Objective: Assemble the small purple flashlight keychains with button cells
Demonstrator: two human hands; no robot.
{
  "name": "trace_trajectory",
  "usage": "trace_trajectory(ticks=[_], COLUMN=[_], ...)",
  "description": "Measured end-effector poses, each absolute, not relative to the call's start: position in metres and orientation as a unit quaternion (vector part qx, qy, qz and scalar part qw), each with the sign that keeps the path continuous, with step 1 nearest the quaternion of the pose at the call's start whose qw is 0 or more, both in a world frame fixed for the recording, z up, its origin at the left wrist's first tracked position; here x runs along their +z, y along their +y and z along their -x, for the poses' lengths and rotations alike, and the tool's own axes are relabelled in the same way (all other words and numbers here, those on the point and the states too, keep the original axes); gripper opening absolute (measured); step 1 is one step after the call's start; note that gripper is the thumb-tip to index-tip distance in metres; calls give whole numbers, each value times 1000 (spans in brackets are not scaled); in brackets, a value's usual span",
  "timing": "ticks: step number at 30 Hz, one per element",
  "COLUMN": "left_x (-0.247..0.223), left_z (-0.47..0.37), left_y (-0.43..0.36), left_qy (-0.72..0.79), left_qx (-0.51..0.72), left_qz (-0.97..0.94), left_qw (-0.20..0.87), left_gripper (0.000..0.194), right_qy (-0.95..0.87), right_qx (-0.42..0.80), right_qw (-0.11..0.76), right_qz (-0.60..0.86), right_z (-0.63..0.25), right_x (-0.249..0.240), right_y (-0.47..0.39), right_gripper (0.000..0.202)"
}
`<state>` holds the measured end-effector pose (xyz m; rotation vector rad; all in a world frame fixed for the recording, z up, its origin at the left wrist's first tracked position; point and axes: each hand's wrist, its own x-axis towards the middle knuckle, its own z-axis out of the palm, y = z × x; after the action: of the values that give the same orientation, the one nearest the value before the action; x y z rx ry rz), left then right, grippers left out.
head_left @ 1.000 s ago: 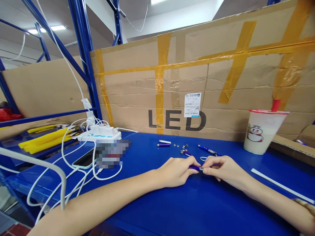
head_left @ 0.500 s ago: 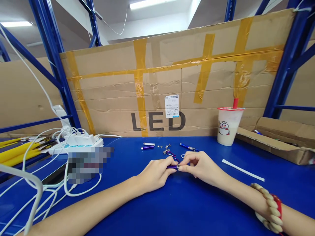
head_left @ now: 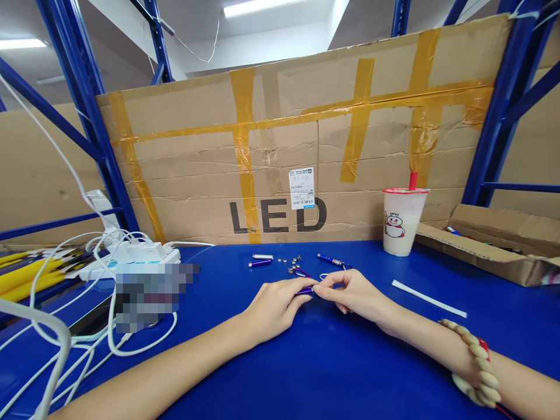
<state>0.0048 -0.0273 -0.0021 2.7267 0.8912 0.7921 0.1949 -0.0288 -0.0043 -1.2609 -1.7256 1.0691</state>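
Observation:
My left hand (head_left: 273,308) is closed around a short purple penlight barrel (head_left: 305,290) with thumb and fingers. At the barrel's right end, my right hand (head_left: 350,294) pinches with thumb and index finger; the fingertips hide what is there. Just beyond the hands lie several small silver button cells (head_left: 294,266) and a dark cord loop (head_left: 301,273). Left of the cells rest a loose purple tube (head_left: 260,263) and a silver-white tube (head_left: 262,256). A blue penlight (head_left: 330,260) with a silver section and a cord lies behind my right hand.
A white strip (head_left: 429,298) lies right of my right hand. Farther back stand a drink cup (head_left: 402,227) with a red straw and an open cardboard box (head_left: 485,256). White cables and a power strip (head_left: 144,254) crowd the left. Cardboard (head_left: 196,175) walls the back.
The barrel tilts slightly more, its right end higher. Both hands keep their hold close together. The whole view has shifted a little.

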Motion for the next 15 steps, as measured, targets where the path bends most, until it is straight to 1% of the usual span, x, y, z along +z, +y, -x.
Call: trace_trajectory(ticks=[8, 15], left_x=[-2, 2], left_z=[-6, -7], left_y=[-28, -31], left_qy=[330, 343], left_qx=[251, 220], left_qz=[-908, -911], left_qw=[63, 62], left_gripper=[26, 25], right_qy=[-677, -682], right_qx=[409, 414], right_qw=[373, 392], right_qz=[485, 459], right_z=[-197, -196], right_x=[-5, -7], right_y=[-28, -26], right_gripper=[44, 38])
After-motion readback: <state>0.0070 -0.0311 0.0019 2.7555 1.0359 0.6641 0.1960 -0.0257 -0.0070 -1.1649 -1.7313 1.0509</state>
